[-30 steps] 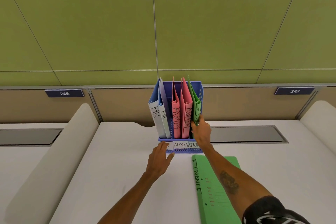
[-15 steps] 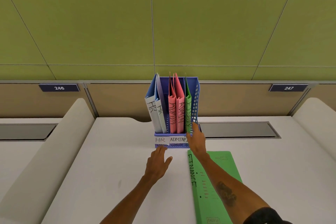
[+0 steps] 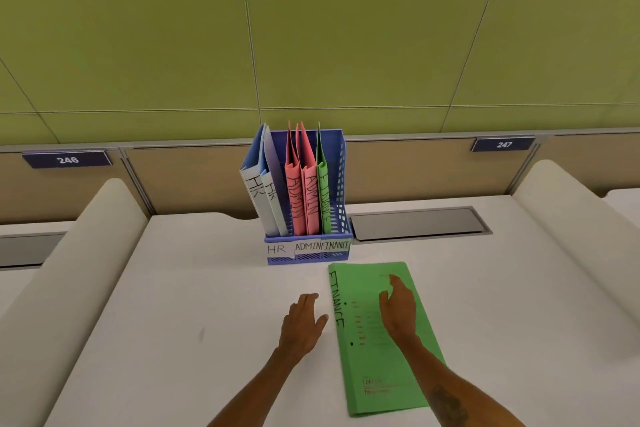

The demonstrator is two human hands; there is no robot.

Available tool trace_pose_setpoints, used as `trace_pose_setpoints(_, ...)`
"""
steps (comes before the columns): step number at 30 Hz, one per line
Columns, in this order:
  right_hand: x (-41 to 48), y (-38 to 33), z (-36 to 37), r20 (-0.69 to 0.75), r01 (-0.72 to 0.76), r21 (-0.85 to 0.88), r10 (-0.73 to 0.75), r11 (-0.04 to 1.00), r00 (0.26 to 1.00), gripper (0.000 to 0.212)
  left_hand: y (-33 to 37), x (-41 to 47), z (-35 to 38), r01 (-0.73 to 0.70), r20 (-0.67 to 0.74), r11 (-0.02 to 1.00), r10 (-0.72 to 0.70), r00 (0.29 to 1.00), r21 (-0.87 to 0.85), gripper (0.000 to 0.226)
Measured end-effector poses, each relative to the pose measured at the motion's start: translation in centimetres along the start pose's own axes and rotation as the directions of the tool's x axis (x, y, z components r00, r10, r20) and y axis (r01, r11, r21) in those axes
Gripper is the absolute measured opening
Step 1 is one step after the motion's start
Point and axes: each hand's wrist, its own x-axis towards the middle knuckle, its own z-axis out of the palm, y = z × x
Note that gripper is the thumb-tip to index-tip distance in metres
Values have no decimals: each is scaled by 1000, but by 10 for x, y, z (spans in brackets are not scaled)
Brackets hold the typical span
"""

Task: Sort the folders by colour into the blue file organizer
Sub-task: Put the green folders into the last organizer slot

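Green FINANCE folder (image 3: 381, 357) flat on the white desk (image 3: 173, 322); right hand (image 3: 398, 308) over it, fingers loosely spread, gripping nothing, contact unclear; left hand (image 3: 303, 322) just left of the folder's spine, open and empty, over bare desk; blue file organizer (image 3: 341, 184) ahead of both hands, holding two blue HR folders (image 3: 263, 191), two pink ADMIN folders (image 3: 303, 198), one green folder (image 3: 323, 194) upright in the rightmost slot.
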Motion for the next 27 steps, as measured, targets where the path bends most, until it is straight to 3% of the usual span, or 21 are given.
trace_pose_setpoints(3, -6, 31, -12, -9, -140, -159, 140, 977, 990, 51, 7, -7, 14, 28, 29, 999, -27, 999, -35, 54)
trace_pose_setpoints(5, -12, 49, -19, -8, -221, -177, 224, 959, 975, 50, 14, -10, 23, 51, 74, 997, -47, 996, -56, 55)
trace_pose_setpoints(8, -20, 67, -24, 30, -273, -145, 280, 951, 959, 46, 28, -15, 31, 107, 145, 989, -92, 985, -103, 56)
trace_pose_setpoints(15, -24, 72, -37, 100, -251, -86, 259, 964, 961, 51, 43, -9, 48, 252, 204, 927, -199, 958, -278, 46)
trace_pose_setpoints(21, -14, 78, -49, 143, -405, 100, 390, 909, 910, 60, 38, -9, 48, 293, 236, 827, -200, 951, -480, 30)
trace_pose_setpoints(27, -10, 73, -55, 127, -463, 124, 449, 878, 885, 47, 57, -19, 47, 191, 154, 724, -118, 981, -663, 55)
